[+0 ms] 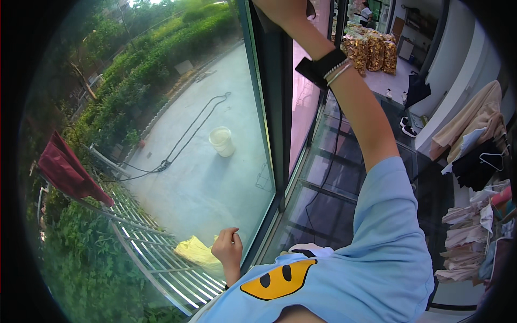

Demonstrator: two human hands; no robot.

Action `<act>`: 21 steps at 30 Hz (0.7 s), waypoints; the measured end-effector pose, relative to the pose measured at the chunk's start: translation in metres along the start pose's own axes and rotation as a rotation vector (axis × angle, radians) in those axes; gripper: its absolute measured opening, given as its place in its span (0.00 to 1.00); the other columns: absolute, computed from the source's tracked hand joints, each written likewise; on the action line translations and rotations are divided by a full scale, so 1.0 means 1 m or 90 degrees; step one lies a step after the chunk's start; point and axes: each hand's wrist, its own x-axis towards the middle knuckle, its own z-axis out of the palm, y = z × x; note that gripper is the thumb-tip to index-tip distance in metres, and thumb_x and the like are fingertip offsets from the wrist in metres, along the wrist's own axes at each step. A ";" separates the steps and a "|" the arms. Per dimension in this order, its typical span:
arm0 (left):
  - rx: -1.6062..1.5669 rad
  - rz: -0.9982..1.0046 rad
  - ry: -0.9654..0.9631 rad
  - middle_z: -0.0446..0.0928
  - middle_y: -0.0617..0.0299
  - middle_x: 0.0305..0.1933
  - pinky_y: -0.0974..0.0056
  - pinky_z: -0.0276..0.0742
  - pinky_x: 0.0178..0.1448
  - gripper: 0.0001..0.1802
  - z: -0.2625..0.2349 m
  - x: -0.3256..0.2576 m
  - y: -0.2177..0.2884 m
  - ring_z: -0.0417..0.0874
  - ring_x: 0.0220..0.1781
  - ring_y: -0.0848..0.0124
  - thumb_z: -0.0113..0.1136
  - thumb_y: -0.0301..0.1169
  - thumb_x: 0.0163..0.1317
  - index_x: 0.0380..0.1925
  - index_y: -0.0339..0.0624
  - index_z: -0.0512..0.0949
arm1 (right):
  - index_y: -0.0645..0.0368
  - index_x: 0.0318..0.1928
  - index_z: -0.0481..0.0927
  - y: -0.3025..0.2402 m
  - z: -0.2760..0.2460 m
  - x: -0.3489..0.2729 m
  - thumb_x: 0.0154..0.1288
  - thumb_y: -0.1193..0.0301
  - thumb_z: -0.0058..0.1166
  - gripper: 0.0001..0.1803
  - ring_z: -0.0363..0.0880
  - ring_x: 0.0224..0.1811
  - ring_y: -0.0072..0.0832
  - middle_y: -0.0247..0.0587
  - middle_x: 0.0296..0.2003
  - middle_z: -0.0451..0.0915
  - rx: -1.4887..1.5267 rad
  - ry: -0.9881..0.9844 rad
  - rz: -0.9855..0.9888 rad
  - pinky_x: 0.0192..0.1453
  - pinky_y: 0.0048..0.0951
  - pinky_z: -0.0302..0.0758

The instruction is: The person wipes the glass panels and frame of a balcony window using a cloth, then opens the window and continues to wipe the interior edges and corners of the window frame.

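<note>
At the window pane, low: left hand point(229, 248) curled, fingers pressed together on a yellow cloth point(196, 251) held flat against the glass point(215, 97); cloth crumpled, pale yellow. Right arm stretched up along the dark window frame point(274, 81); right hand point(283, 8) mostly cut off at top edge, grip can't be told
</note>
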 end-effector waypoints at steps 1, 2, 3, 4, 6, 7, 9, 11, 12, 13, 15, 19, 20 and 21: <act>0.003 -0.007 -0.004 0.76 0.66 0.23 0.68 0.67 0.21 0.08 0.000 0.001 0.000 0.74 0.18 0.69 0.53 0.21 0.45 0.22 0.47 0.78 | 0.57 0.61 0.59 -0.005 -0.003 -0.012 0.45 0.70 0.58 0.39 0.57 0.59 0.53 0.55 0.59 0.58 -0.013 -0.012 0.009 0.62 0.48 0.57; 0.003 -0.005 -0.003 0.76 0.66 0.23 0.68 0.67 0.21 0.08 0.000 0.001 0.000 0.74 0.18 0.69 0.53 0.21 0.45 0.22 0.47 0.78 | 0.57 0.61 0.59 -0.011 -0.009 -0.023 0.45 0.70 0.58 0.39 0.57 0.59 0.53 0.55 0.59 0.58 -0.015 -0.010 0.008 0.62 0.48 0.57; 0.004 -0.003 0.003 0.76 0.66 0.23 0.68 0.67 0.21 0.08 0.001 0.001 -0.001 0.74 0.18 0.69 0.53 0.21 0.45 0.22 0.48 0.78 | 0.55 0.60 0.60 -0.016 -0.013 -0.035 0.44 0.69 0.59 0.39 0.58 0.58 0.53 0.54 0.59 0.58 0.000 -0.023 0.028 0.61 0.49 0.57; 0.007 -0.002 0.010 0.76 0.66 0.23 0.68 0.67 0.21 0.08 0.001 0.001 -0.001 0.74 0.18 0.69 0.53 0.21 0.45 0.22 0.48 0.78 | 0.54 0.60 0.61 -0.018 -0.013 -0.049 0.43 0.69 0.60 0.39 0.58 0.58 0.52 0.54 0.59 0.58 0.014 -0.034 0.048 0.61 0.49 0.57; 0.011 0.017 0.014 0.76 0.66 0.23 0.68 0.67 0.22 0.08 0.004 0.003 -0.001 0.74 0.18 0.69 0.53 0.21 0.45 0.22 0.48 0.78 | 0.50 0.57 0.65 -0.003 -0.003 -0.084 0.38 0.66 0.61 0.38 0.60 0.58 0.50 0.50 0.58 0.60 -0.002 0.023 0.016 0.55 0.47 0.63; 0.020 0.025 0.017 0.76 0.66 0.24 0.68 0.67 0.22 0.08 0.004 0.002 -0.003 0.74 0.18 0.69 0.53 0.21 0.45 0.22 0.48 0.78 | 0.50 0.56 0.67 -0.012 -0.004 -0.101 0.38 0.66 0.61 0.37 0.60 0.57 0.50 0.50 0.58 0.60 0.010 0.017 0.053 0.54 0.46 0.62; 0.031 0.022 0.005 0.76 0.66 0.24 0.68 0.67 0.22 0.08 0.003 0.001 -0.003 0.75 0.19 0.69 0.53 0.21 0.45 0.22 0.48 0.78 | 0.49 0.56 0.67 -0.023 -0.009 -0.131 0.37 0.66 0.61 0.38 0.60 0.58 0.50 0.50 0.59 0.59 0.009 -0.020 0.093 0.55 0.47 0.61; 0.040 0.025 -0.010 0.76 0.66 0.24 0.68 0.68 0.21 0.08 0.003 0.002 -0.003 0.75 0.19 0.69 0.53 0.21 0.45 0.21 0.48 0.78 | 0.48 0.56 0.68 -0.030 -0.020 -0.159 0.37 0.67 0.61 0.38 0.59 0.58 0.50 0.50 0.59 0.59 0.014 -0.054 0.118 0.56 0.47 0.61; 0.038 0.022 -0.007 0.76 0.66 0.24 0.68 0.68 0.21 0.08 0.005 0.002 -0.004 0.75 0.19 0.69 0.53 0.21 0.45 0.21 0.48 0.78 | 0.48 0.56 0.68 -0.036 -0.025 -0.172 0.37 0.67 0.61 0.38 0.59 0.59 0.50 0.50 0.60 0.58 0.018 -0.070 0.128 0.56 0.47 0.61; 0.037 0.019 -0.005 0.76 0.66 0.23 0.68 0.68 0.21 0.08 0.004 0.000 -0.003 0.76 0.19 0.69 0.53 0.21 0.45 0.21 0.48 0.78 | 0.47 0.56 0.68 -0.040 -0.029 -0.185 0.37 0.68 0.61 0.38 0.59 0.59 0.50 0.50 0.60 0.58 0.029 -0.083 0.148 0.56 0.47 0.60; 0.050 0.024 -0.006 0.76 0.66 0.23 0.68 0.67 0.21 0.08 0.001 -0.003 -0.004 0.75 0.19 0.69 0.53 0.21 0.45 0.21 0.48 0.78 | 0.51 0.55 0.68 -0.052 -0.037 -0.216 0.35 0.71 0.63 0.38 0.59 0.59 0.50 0.53 0.59 0.58 0.031 -0.115 0.168 0.59 0.46 0.61; 0.055 0.039 -0.003 0.76 0.65 0.23 0.69 0.67 0.20 0.07 0.003 -0.002 -0.004 0.75 0.18 0.69 0.54 0.21 0.45 0.21 0.47 0.77 | 0.50 0.55 0.68 -0.063 -0.049 -0.275 0.35 0.69 0.66 0.39 0.58 0.60 0.52 0.53 0.59 0.58 0.002 -0.142 0.179 0.59 0.48 0.60; 0.059 0.048 -0.006 0.76 0.65 0.24 0.69 0.67 0.19 0.07 0.001 -0.002 -0.002 0.75 0.18 0.69 0.54 0.21 0.45 0.21 0.47 0.77 | 0.50 0.55 0.68 -0.064 -0.052 -0.287 0.35 0.69 0.66 0.39 0.58 0.60 0.52 0.53 0.59 0.58 0.004 -0.144 0.182 0.59 0.48 0.60; 0.061 0.045 -0.009 0.76 0.65 0.24 0.69 0.67 0.19 0.07 0.001 -0.001 -0.002 0.75 0.18 0.69 0.54 0.21 0.45 0.21 0.47 0.77 | 0.49 0.55 0.68 -0.064 -0.054 -0.299 0.36 0.67 0.66 0.39 0.58 0.60 0.51 0.52 0.60 0.57 0.002 -0.163 0.184 0.59 0.47 0.60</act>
